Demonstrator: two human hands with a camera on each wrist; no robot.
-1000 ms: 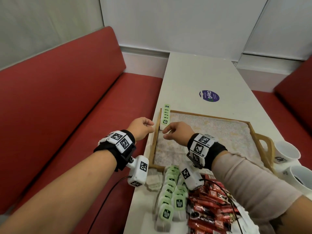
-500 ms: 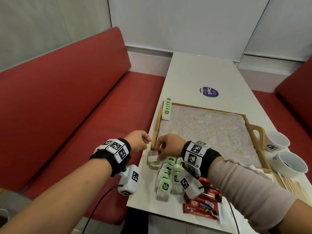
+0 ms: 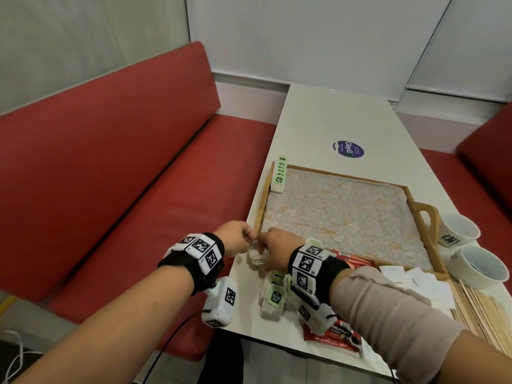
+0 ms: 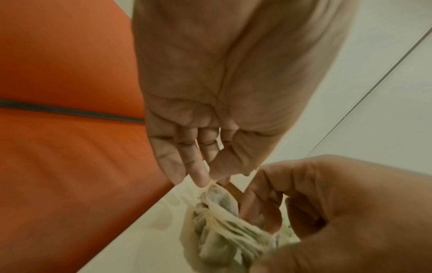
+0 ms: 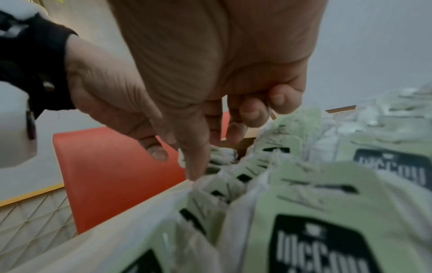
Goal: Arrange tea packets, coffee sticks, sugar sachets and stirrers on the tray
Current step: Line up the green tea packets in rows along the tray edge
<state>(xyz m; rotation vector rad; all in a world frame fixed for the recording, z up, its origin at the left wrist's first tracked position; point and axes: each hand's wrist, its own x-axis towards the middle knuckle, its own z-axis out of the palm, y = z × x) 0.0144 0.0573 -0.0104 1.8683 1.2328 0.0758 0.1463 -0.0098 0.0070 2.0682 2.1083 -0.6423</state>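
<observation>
- One white table [image 3: 327, 120] stands between two red benches [image 3: 110, 173], with one round blue sticker [image 3: 348, 149] towards its far end.
- One wooden tray [image 3: 424, 225] with a patterned liner lies across the table's middle; one row of green-tagged tea packets [image 3: 279, 175] stands in the tray's far left corner, the number in the row too small to count.
- One fan of wooden stirrers [image 3: 482, 309] lies at the table's near right corner, too closely packed to count.
- Two white paper cups [image 3: 460, 231] sit at the right edge, just beside the tray's handle.
- Several red coffee sticks [image 3: 352, 263] lie at the near edge, partly hidden by the right arm.
- At least two white sugar sachets [image 3: 415, 281] lie beside the tray's near right corner.
- A cluster of loose tea packets [image 3: 273, 300] sits near the table's near left corner.
- The left hand [image 3: 235, 239] pinches the top of one tea bag [image 4: 217, 218] between fingertips and thumb, near the tray's near left corner.
- The right hand [image 3: 279, 248] has its fingers curled round the same tea bag.
</observation>
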